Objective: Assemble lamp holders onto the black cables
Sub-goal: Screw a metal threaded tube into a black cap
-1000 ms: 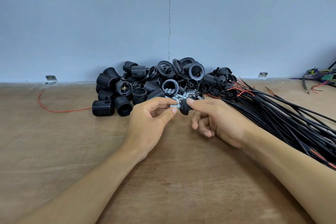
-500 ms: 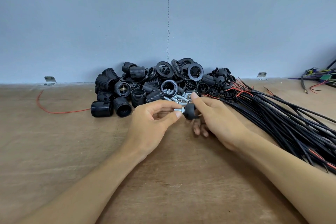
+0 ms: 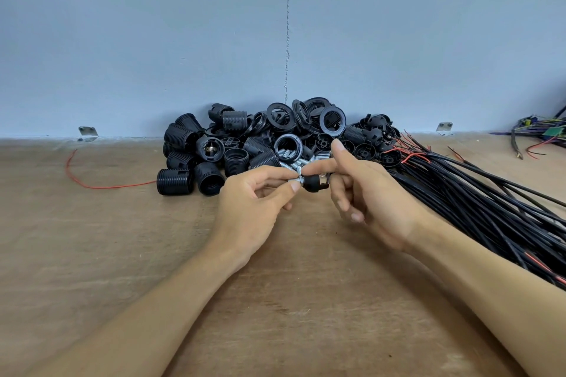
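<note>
Our left hand [image 3: 251,208] pinches a metal threaded fitting [image 3: 298,181] at the mouth of the black cap [image 3: 313,184], gripped by our right hand [image 3: 373,193], just before the parts pile [image 3: 245,144]; the black cables [image 3: 490,199] lie untouched alongside. We judge: align both axes, turn gently, avoid cross-threading

two hands, a left hand [image 3: 254,203] and a right hand [image 3: 375,203]. one small black cap [image 3: 314,184]. one loose red wire [image 3: 101,186]. two metal brackets [image 3: 88,132]. one big pile of black lamp holder parts [image 3: 180,139], too many to count. one thick bunch of black cables [image 3: 490,208], too many too. some little silver bits [image 3: 289,156], hard to count. one tangle of coloured wires [image 3: 542,135].
</note>
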